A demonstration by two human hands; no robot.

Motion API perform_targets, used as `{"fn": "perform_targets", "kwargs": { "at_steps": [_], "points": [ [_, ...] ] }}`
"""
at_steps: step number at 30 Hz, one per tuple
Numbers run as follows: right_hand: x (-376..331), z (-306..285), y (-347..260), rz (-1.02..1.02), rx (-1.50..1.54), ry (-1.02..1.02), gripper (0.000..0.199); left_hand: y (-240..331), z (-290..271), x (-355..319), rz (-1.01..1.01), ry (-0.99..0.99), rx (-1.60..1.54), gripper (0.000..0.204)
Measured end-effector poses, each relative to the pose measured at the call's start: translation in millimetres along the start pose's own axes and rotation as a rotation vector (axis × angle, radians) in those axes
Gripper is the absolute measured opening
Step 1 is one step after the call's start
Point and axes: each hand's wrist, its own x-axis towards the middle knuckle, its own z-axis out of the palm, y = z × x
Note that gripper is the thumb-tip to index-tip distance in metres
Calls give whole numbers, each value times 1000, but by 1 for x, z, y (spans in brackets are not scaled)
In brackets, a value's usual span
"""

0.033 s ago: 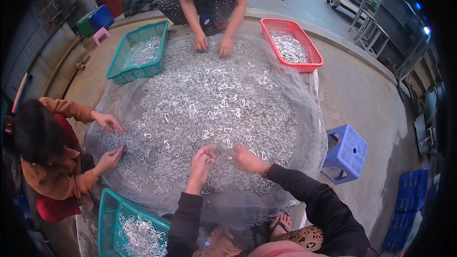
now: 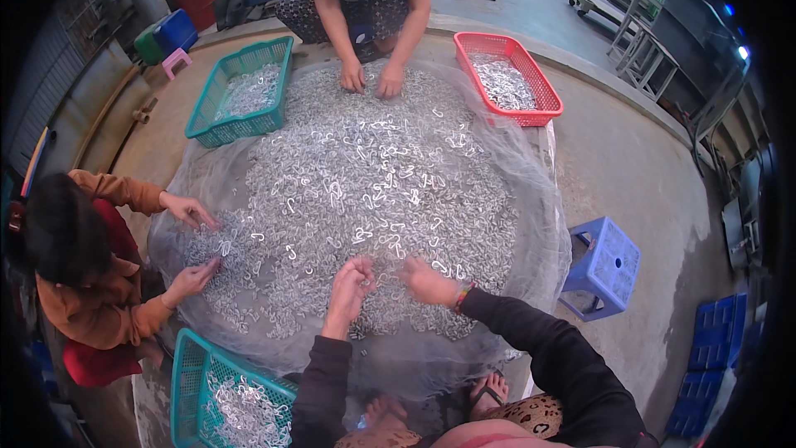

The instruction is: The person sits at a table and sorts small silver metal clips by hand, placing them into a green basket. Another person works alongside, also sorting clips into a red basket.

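Observation:
A wide pile of small silvery metal hooks (image 2: 332,166), many S-shaped, is spread over a sheer net cloth (image 2: 535,199) in front of me. At the near edge of the pile, my left hand (image 2: 351,284) is closed with its fingers curled in. What those fingers hold is too small to make out. Just to its right my right hand (image 2: 429,282) reaches in over the hooks, knuckles up and fingers drawn together. Its fingertips are partly hidden and slightly blurred. Several brighter hooks (image 2: 394,241) lie just beyond both hands.
A person at the far side and another at the left have their hands in the pile. Hooks partly fill a teal basket (image 2: 199,124) at far left, a red basket (image 2: 531,91) at far right and a teal basket (image 2: 184,382) at near left. A blue stool (image 2: 609,270) stands right.
My right hand has shifted slightly left and down, and its fingers look a little less blurred. My left hand's fingers have moved slightly. The person at left has hardly moved.

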Motion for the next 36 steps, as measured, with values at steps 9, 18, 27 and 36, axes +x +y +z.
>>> {"fn": "perform_targets", "kwargs": {
  "at_steps": [9,18,27,36],
  "points": [
    [8,12,16,281,479,44,19,-51,-14,8,387,-55,1509,37],
    [0,-26,25,846,1875,83,11,-10,23,4,391,-51,1225,20],
    [-2,-36,32,890,1864,-3,21,3,10,12,295,-148,829,12],
    [-4,-57,27,925,1699,12,25,16,30,-4,198,75,1356,60]
  ]
}}
